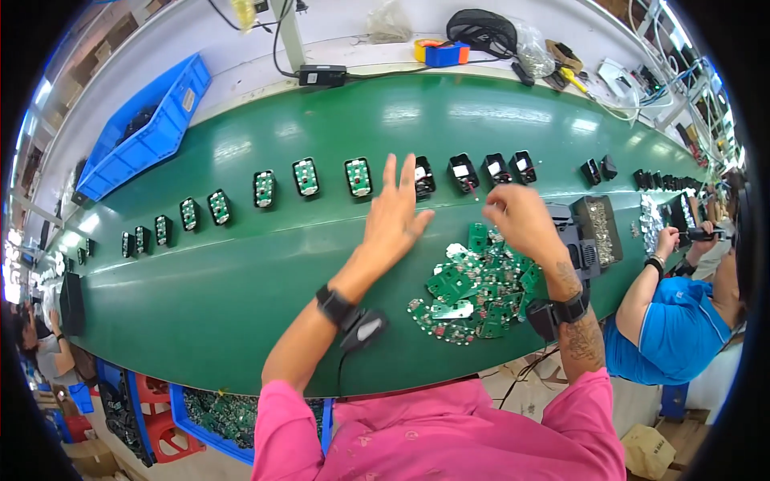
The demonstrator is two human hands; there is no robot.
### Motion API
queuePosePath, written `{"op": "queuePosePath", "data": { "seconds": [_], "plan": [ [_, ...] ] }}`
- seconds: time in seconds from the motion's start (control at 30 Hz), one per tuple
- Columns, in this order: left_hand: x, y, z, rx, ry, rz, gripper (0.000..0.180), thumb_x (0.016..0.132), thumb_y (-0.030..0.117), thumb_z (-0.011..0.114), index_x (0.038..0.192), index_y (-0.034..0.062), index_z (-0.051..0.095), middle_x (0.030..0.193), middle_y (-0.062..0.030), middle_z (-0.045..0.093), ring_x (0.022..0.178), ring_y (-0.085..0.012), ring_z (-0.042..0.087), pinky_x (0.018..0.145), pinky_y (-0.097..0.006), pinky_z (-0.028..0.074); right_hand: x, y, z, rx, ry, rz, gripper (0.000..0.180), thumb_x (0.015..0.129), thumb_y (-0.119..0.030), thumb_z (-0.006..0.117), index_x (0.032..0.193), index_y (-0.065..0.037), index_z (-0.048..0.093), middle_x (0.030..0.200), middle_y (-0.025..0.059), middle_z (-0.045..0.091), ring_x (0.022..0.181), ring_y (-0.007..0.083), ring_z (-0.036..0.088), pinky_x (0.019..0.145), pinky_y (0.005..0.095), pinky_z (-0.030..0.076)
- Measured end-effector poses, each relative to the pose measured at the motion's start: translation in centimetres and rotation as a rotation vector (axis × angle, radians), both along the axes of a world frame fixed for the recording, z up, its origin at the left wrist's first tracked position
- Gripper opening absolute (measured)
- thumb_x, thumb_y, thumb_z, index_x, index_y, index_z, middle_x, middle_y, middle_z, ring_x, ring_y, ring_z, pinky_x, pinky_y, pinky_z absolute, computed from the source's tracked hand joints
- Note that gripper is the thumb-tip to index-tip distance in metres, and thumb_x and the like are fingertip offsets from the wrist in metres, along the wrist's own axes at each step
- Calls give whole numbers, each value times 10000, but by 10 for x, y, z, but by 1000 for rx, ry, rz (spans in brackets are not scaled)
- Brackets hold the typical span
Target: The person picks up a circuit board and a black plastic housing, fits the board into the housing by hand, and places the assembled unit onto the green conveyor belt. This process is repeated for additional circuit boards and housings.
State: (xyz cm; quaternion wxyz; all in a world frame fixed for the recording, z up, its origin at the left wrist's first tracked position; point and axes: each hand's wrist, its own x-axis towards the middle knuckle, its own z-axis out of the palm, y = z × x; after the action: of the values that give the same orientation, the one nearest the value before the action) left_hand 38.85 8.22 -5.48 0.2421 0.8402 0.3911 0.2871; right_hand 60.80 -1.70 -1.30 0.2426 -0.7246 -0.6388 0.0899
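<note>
The left hand [395, 215] is spread flat, fingers apart, nothing held; it hovers over the green conveyor belt [241, 264], fingertips just at a black housing [423, 177] in the row. Whether the housing is actually touched cannot be told. The right hand [521, 218] is curled, grip closed; a small part seems pinched in it, but what it is cannot be told, as the fingers hide it. It sits above the far edge of the pile of green circuit boards [473, 289], near the next black housings [464, 171] in the row.

Housings to the left of the left hand are already seen with green boards seated, e.g. one fitted housing [358, 176] just beside the fingers; those to the right show white and black insides only. So the step is judged as board loading: a housing is steadied while a board is brought over from the pile.

The next move is judged to call for the board to be lined up squarely over an open housing and pressed in flat while the belt row is kept in line.

A black tray of small metal parts [600, 228] lies right of the pile. A co-worker in a blue shirt [670, 329] is seated at the right. A blue bin [148, 128] lies on the white tabletop [241, 64] beyond the belt.
</note>
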Motion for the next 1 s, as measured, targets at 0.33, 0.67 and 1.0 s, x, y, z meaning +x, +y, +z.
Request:
{"op": "queuePosePath", "data": {
  "seconds": [0.33, 0.67, 1.0],
  "plan": [
    [16, 34, -26, -214, -201, -109, 742, 769, 313, 806, 1401, 73, 501, 1138, -130, 611, 953, -266, 650, 849, -393, 550, 5, -8, -39, -142, 116, 97, 320, 800, -164, 773, 985, 20, 587, 863, 140, 635, 819, 276, 633, 726, 378, 502],
    [-47, -106, 11, -1047, -675, -263, 521, 1012, 407, 450, 1224, -31, 636, 1043, -82, 582, 764, -147, 629, 507, -242, 494, -31, -44, -19, 72, 1081, -68, 214, 911, -61, 670, 1097, 24, 607, 829, 16, 645, 674, 90, 608, 563, 225, 453],
    [-45, -137, -2, -1011, -545, -266, 473, 1018, 299, 375, 1205, -15, 676, 1146, -76, 564, 975, -185, 576, 796, -320, 468, -89, -94, -12, 62, 1390, -39, 184, 930, -39, 645, 1097, 37, 637, 815, 74, 663, 720, 125, 641, 635, 245, 515]
  ]
}}
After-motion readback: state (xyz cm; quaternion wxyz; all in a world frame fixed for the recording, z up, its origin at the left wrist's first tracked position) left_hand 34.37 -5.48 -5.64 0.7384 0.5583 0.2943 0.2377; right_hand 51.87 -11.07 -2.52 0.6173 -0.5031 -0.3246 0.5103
